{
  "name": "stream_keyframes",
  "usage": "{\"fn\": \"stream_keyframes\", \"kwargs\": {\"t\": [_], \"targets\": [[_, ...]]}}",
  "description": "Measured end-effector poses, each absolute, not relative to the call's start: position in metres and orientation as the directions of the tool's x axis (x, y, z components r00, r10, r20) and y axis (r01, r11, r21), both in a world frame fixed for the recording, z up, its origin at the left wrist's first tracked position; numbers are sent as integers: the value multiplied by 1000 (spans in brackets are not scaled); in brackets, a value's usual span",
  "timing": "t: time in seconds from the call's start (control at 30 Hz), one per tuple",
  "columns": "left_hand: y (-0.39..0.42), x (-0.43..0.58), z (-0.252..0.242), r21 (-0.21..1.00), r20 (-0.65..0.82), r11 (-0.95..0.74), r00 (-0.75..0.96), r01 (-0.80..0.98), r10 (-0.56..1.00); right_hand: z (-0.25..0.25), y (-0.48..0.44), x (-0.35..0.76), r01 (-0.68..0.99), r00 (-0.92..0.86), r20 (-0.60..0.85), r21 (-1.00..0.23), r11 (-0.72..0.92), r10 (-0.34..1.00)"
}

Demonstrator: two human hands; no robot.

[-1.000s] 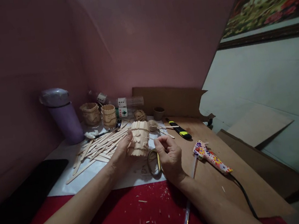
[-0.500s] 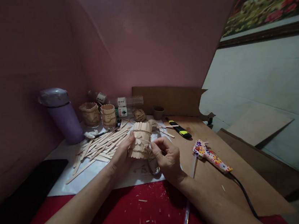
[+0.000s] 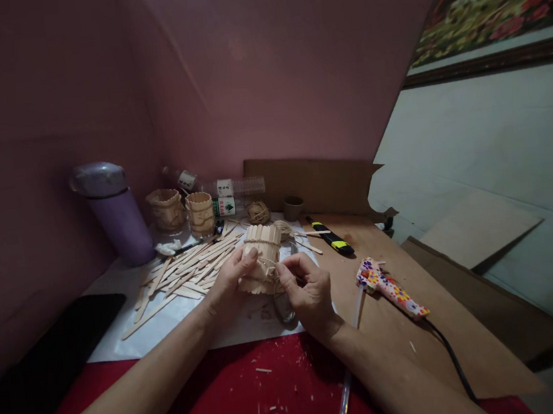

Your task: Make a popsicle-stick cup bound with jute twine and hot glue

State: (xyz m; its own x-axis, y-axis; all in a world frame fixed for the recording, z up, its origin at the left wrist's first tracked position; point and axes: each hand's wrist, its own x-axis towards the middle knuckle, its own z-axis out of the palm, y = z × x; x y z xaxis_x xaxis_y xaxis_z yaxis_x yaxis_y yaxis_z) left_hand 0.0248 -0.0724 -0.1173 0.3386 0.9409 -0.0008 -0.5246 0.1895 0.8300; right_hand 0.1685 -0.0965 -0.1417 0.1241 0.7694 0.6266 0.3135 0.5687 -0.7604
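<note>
Nearest, right hand [image 3: 310, 293] closed in a pinch on thin twine [image 3: 274, 269] at the side of the stick cup [image 3: 261, 249]. Left hand [image 3: 230, 283] clasped round the cup's other side, tilting it just above the white sheet [image 3: 121, 333]. Seemingly mid-wrap, calling for taut twine and a steady cup. Beside, glue gun [image 3: 390, 290]; farther back, loose sticks [image 3: 188, 268] and a twine ball [image 3: 258, 212].

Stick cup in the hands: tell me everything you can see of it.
The stick cup is a small round holder of pale wooden craft sticks set side by side, their rounded ends forming a scalloped rim. Thin twine bands its wall. It is tilted, over the white paper. The left hand grips its left side, thumb on the wall; the right hand pinches the twine at its lower right.
</note>
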Motion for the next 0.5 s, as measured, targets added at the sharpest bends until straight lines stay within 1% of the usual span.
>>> {"fn": "stream_keyframes", "kwargs": {"t": [0.13, 0.23, 0.5], "targets": [[-70, 24, -119, 883, 11, 128, 292, -451, 956, -142, -96, 168, 310, 113, 626, -760, 571, 772], [-69, 24, -119, 886, -3, 139, 292, -443, 956, -144, -96, 168, 312, 99, 621, -761, 568, 778], [-69, 25, -119, 898, 14, 104, 264, -428, 964, -148, -94, 169, 318, 93, 595, -778, 542, 798]]}}
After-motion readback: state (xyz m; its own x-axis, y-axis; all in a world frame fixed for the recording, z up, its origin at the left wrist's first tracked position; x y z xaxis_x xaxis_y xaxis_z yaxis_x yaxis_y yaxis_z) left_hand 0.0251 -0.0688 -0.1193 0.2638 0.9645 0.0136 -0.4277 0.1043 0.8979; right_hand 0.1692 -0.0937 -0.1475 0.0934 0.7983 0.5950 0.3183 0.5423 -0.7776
